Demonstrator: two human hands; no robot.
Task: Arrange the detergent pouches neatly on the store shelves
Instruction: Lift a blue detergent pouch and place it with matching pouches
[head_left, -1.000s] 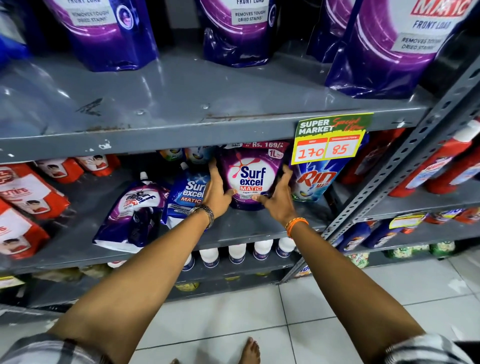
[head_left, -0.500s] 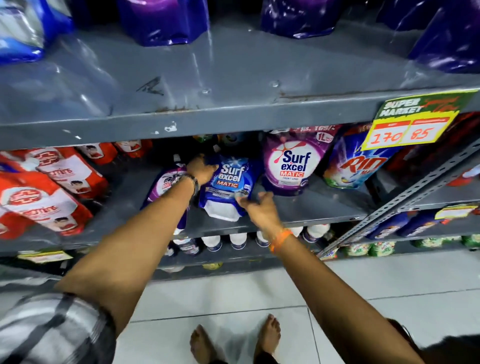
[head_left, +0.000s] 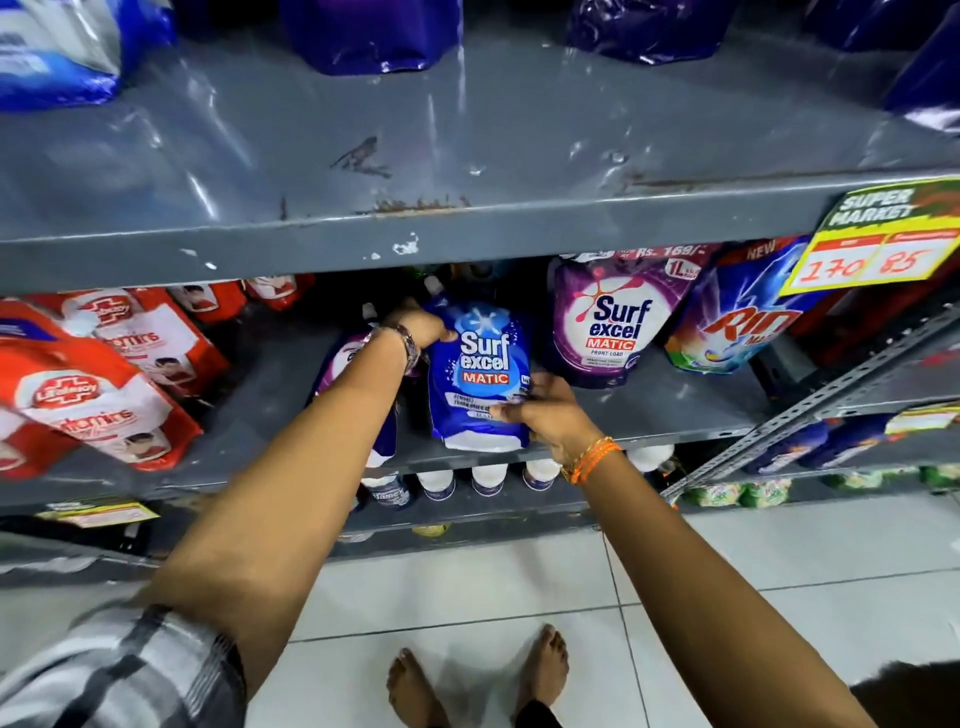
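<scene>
A blue Surf Excel Matic pouch (head_left: 480, 371) stands on the middle grey shelf (head_left: 675, 415), held by both hands. My left hand (head_left: 418, 327) grips its top left corner near the spout. My right hand (head_left: 545, 413) holds its lower right side. A purple Surf Excel Matic pouch (head_left: 615, 322) stands upright just to the right, apart from my hands. A Rin pouch (head_left: 737, 322) leans beside that one. Another purple pouch (head_left: 353, 364) lies tilted behind my left forearm, mostly hidden.
Red Lifebuoy refill pouches (head_left: 98, 395) lie at the shelf's left. Purple and blue pouches (head_left: 374, 31) stand on the shelf above, whose front edge (head_left: 415, 244) overhangs. A yellow price tag (head_left: 878, 239) hangs at right. White-capped bottles (head_left: 488, 478) line the shelf below. My bare feet (head_left: 478, 680) stand on white tiles.
Both hands left the purple pouch, which stays upright, and moved left to the blue pouch. Since half a second ago they have raised it from slumped to nearly upright.
</scene>
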